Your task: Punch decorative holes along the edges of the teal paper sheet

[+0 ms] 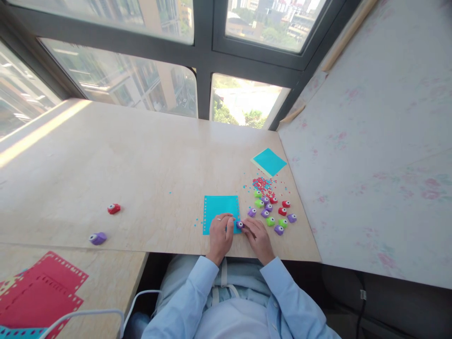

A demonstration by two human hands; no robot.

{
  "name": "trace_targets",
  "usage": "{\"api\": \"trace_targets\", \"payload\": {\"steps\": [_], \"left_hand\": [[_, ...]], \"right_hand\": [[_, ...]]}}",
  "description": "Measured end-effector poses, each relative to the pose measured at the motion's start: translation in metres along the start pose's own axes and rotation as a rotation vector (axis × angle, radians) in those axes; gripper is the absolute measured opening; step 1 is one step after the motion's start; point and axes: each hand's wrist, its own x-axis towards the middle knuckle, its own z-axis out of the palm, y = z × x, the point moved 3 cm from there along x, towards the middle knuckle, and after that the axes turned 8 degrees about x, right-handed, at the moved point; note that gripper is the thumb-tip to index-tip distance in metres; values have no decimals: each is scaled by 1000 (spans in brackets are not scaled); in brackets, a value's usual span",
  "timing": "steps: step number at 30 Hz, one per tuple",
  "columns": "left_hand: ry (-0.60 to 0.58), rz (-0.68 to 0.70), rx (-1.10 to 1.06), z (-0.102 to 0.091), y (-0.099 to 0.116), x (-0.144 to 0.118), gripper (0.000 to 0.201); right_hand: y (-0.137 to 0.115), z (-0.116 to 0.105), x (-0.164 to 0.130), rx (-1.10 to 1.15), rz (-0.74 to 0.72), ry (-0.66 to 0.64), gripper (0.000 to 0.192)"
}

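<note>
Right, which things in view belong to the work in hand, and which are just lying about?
In use:
blue sheet, under the left hand
purple punch, at the right hand

Lying about:
red sheets
white cable
paper bits
lone red punch on the left

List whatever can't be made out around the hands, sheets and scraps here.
All in the head view:
Blue sheet: the part beneath the left hand, which covers it.
Purple punch: how the right hand meets it; too small.
Red sheets: cut off by the left edge.
Confetti pile: exact shapes; too small.
</note>
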Motion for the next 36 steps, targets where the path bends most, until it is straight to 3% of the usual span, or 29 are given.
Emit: {"api": "trace_targets", "payload": {"steps": [12,18,22,28,36], "left_hand": [[33,-5,-22,2,-3,-1,36],[17,16,8,2,-2,-1,36],[5,20,23,2,-1,-1,36],[-1,19,14,3,-2,-1,36],[-23,6,7,2,0,-1,38]], "right_hand": [[-3,-3,-3,52,54,-31,24],[-16,-14,2,151,250,50,32],[-21,-23,17,220,455,54,30],[-9,-11,37,440,743,-284,27],[-3,-6,42,384,823,-430,27]]}}
